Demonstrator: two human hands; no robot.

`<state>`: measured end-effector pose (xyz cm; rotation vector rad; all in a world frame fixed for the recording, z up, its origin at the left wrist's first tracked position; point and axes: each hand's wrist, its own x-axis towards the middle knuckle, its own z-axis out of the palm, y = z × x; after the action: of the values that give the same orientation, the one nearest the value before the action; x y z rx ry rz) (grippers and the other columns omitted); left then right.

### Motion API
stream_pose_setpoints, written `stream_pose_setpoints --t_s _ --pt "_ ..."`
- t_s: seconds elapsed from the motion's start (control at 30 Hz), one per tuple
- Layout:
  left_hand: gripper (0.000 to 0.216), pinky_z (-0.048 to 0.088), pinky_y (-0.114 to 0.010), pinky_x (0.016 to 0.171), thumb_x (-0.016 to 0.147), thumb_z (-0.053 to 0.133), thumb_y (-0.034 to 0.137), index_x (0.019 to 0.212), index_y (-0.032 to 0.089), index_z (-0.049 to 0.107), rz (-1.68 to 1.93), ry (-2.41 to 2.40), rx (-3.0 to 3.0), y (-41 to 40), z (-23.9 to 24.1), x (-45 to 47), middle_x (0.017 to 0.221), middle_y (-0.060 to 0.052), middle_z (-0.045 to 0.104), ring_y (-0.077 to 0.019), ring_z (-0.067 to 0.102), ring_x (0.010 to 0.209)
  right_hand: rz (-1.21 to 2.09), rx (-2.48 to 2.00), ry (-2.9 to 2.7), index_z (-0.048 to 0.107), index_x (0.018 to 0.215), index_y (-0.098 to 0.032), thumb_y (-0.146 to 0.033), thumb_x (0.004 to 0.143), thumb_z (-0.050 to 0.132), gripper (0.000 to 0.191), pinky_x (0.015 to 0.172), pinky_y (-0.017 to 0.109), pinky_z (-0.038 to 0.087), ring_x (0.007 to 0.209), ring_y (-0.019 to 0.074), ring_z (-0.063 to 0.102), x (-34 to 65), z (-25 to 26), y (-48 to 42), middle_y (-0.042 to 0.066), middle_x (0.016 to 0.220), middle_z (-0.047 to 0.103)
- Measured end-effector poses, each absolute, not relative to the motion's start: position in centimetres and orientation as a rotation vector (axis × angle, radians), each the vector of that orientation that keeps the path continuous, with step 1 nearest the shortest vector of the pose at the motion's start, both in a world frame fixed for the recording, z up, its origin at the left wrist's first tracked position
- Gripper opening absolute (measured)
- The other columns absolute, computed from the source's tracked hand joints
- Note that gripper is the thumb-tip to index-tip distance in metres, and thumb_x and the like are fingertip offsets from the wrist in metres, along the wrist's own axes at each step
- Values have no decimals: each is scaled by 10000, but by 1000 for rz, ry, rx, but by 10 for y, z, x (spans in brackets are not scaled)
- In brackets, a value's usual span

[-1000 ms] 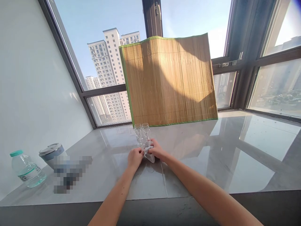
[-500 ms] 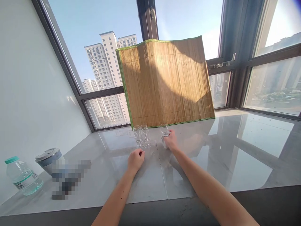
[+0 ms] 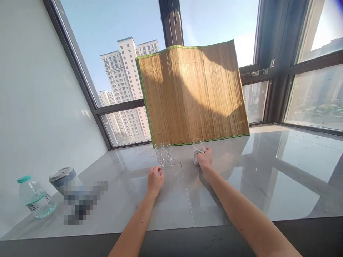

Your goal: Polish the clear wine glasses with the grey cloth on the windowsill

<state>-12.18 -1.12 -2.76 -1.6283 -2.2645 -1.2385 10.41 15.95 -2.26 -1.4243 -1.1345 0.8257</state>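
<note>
My right hand (image 3: 205,157) is closed around a crumpled pale grey cloth (image 3: 197,156), with the rim of a clear glass (image 3: 197,142) rising above it. The cloth and fingers hide the lower part of this glass. To its left stands a close group of clear stemmed glasses (image 3: 167,153), upright on the grey tiled ledge (image 3: 171,210). Just in front of their feet rests my left hand (image 3: 155,179), its fingers curled in and nothing visible in them.
A bamboo mat (image 3: 193,96) with green edging leans on the window behind the glasses. At the left are a water bottle (image 3: 37,200) with a green cap, a lidded cup (image 3: 63,178) and a blurred-out item (image 3: 84,203). A white wall (image 3: 48,107) bounds that side.
My right hand has moved right with the cloth and the glass, farther from the grouped glasses. My left hand stays in front of the group. The view has shifted slightly.
</note>
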Motion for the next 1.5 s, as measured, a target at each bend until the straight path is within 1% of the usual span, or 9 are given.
stream_pose_setpoints --t_s 0.23,0.57,0.73,0.83,0.97,1.13,1.23,1.37,1.5 --pt "257 465 -290 765 798 505 320 1000 193 602 -1520 -2332 -1455 -8 -23 -131 892 -45 619 -170 578 809 884 -1380 -1093 352 1321 -194 -193 617 550 732 588 256 446 780 199 639 95 -27 151 94 1066 652" --pt "252 460 -290 753 772 513 318 974 197 602 -1568 -2288 -1446 -4 -27 -135 861 -33 612 -167 573 788 771 -1300 -806 349 1328 -218 -162 635 496 711 595 265 440 780 197 625 94 -2 129 96 1131 623" --pt "261 476 -283 723 751 541 306 981 194 591 -1802 -2294 -1339 -3 -22 -136 850 -26 605 -155 583 762 563 -962 -889 312 1330 -225 -212 729 499 630 703 274 455 828 169 611 84 23 106 73 1077 607" --pt "302 491 -263 657 743 561 304 1021 189 571 -2069 -2328 -1257 -4 -18 -135 874 -30 602 -141 588 742 520 -764 -1132 328 1311 -240 -220 745 503 592 696 261 445 770 142 591 73 27 92 40 1015 616" --pt "395 509 -241 585 749 584 290 1122 176 526 -2401 -2364 -1204 -4 -16 -133 1028 -70 602 -110 599 714 550 -722 -1515 422 1238 -244 -194 710 515 539 647 245 408 670 130 557 62 21 81 -2 907 644" --pt "609 506 -229 552 734 659 287 1297 219 439 -2378 -2480 -1260 9 -14 -138 1370 -144 466 -117 651 765 586 -813 -1759 443 1255 -220 -157 658 497 603 586 232 342 619 133 540 58 12 85 -12 820 654" --pt "722 503 -218 560 738 682 317 1374 240 349 -2449 -2494 -1313 24 -13 -142 1426 -166 412 -119 670 780 613 -860 -1793 440 1269 -213 -155 644 495 630 572 229 316 632 135 541 58 10 88 -10 822 661" --pt "744 429 -176 493 729 701 371 1370 230 351 -2383 -2543 -1407 41 -18 -147 1315 -146 530 -72 628 654 636 -876 -1797 432 1275 -210 -158 653 491 627 579 227 316 653 139 548 59 10 89 -13 810 658" --pt "502 362 -168 457 744 655 380 1181 163 536 -2211 -2563 -1556 44 -22 -150 970 -61 662 -46 514 521 641 -888 -1832 424 1278 -221 -165 658 495 626 568 223 301 648 139 543 59 9 88 -15 826 658"
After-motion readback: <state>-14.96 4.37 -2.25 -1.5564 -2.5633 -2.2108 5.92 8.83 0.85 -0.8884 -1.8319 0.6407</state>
